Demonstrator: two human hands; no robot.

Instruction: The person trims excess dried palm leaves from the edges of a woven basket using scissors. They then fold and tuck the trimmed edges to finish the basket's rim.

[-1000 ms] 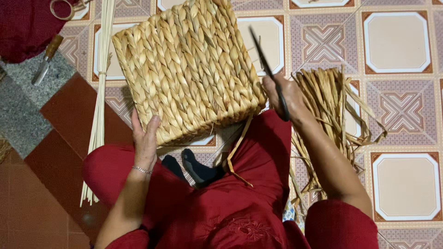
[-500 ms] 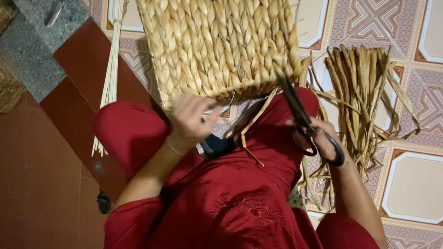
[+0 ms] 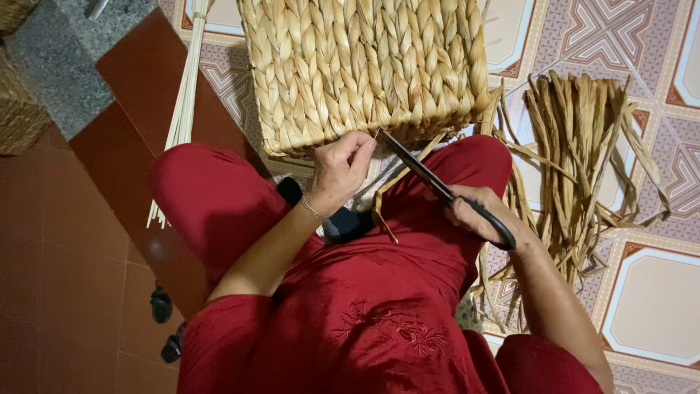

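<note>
— What does the person hold at this moment?

— The right hand holds a pair of scissors with black handles. Its fingers are closed through and around the handles, and the dark blades point up and to the left, toward the near edge of the woven basket.

— And where is the basket?

— It is at the far side of the scene, near the middle, resting against the knees of the person, who wears red clothes. It is made of thick braided straw, in pale yellow colour. The tips of the blades reach its near edge, just beside the left hand.

— What does the left hand do?

— The left hand is at the near edge of the basket. Its fingers are bent and pinched together on a thin straw end which sticks out there. A thin bracelet is on that wrist.

— What else lies around?

— On the right, on the patterned floor tiles, lies a bundle of dry flat straw strips. On the left, a bunch of thin pale sticks lies along the floor, beside the red knee. At the far left corner a grey stone slab is seen.
</note>
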